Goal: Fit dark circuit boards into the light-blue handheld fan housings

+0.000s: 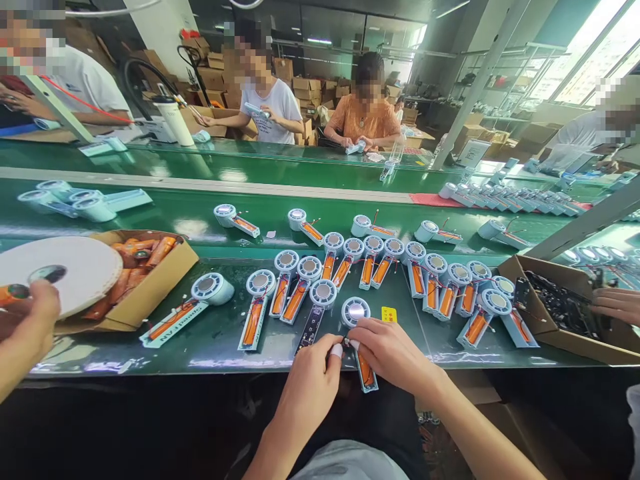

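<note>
In front of me, a light-blue handheld fan (356, 312) lies at the bench edge, its open handle showing an orange battery (369, 373). My left hand (315, 373) and my right hand (393, 353) meet over this handle. Their fingertips pinch what looks like a small wire connector, mostly hidden by the fingers. Just left of it rests another fan (323, 293) with a black circuit board (311, 328) along its handle. A yellow label (389, 315) lies behind my right hand.
Many opened fans (285, 287) crowd the green bench. At left, a box of orange batteries (150, 287) stands beside a white disc (60, 277) and another person's hand (30, 320). At right, someone's hand (617, 307) reaches over a box of black parts (560, 300). Co-workers sit across.
</note>
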### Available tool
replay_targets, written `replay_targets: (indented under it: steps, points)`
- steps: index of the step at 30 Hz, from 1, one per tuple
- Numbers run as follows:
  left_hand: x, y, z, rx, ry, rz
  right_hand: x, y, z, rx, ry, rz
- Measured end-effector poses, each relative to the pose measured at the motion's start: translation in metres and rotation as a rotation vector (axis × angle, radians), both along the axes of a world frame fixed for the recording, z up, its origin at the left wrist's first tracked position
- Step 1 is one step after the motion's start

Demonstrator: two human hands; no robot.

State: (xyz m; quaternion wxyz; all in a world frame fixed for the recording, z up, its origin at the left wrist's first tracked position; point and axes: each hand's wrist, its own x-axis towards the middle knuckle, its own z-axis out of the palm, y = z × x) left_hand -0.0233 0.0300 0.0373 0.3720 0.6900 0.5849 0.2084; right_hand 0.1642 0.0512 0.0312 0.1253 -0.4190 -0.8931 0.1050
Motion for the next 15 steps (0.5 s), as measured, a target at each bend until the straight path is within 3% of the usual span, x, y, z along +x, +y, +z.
replay_targets:
  steps: [6, 15]
  points:
    - [0.000, 0.000, 0.002, 0.040, -0.005, -0.009, 0.002, 0.002, -0.002, -0.069, 0.083, -0.030]
    - [0.008, -0.008, -0.011, 0.228, 0.093, -0.006, -0.012, 0.000, 0.005, -0.019, -0.090, -0.090]
